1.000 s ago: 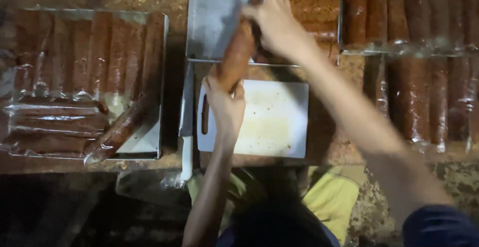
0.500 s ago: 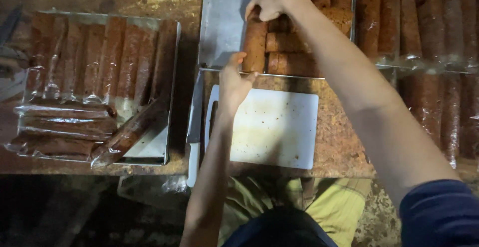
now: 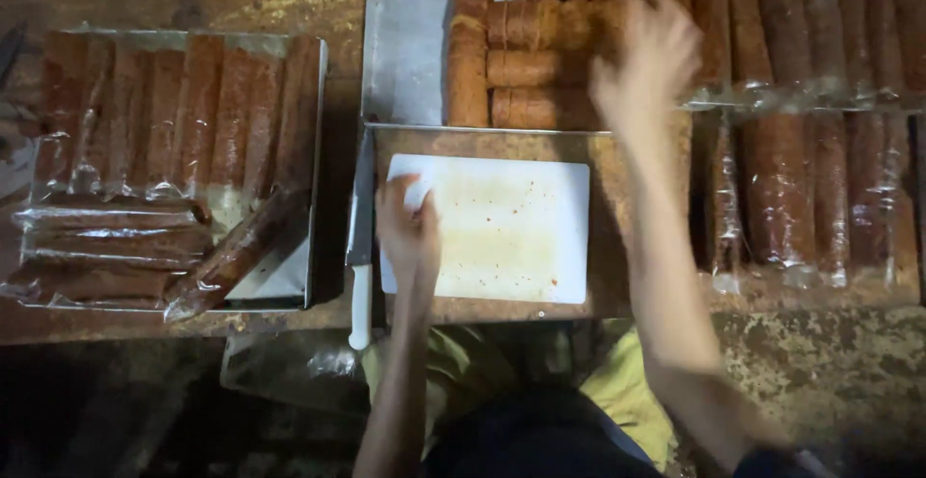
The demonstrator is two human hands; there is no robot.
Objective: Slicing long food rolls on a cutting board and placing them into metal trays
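Note:
My left hand [image 3: 409, 228] rests on the left edge of a white cutting board [image 3: 511, 232], fingers loosely curled, holding nothing. My right hand [image 3: 644, 58] is blurred and open above the right side of a metal tray [image 3: 407, 49]. That tray carries several brown unwrapped rolls [image 3: 526, 63], one lying upright at the left and others stacked crosswise. A knife [image 3: 360, 246] with a white handle lies just left of the board, close to my left hand.
A tray [image 3: 311, 179] at the left holds several plastic-wrapped brown rolls [image 3: 183, 140], some lying crosswise in front. More wrapped rolls [image 3: 820, 121] lie at the right on the worn table. Clear plastic sheeting [image 3: 289, 367] hangs below the table edge.
The roll held by both hands has been set into the metal tray. My left hand dropped back to the cutting board and my right hand let go and swung right.

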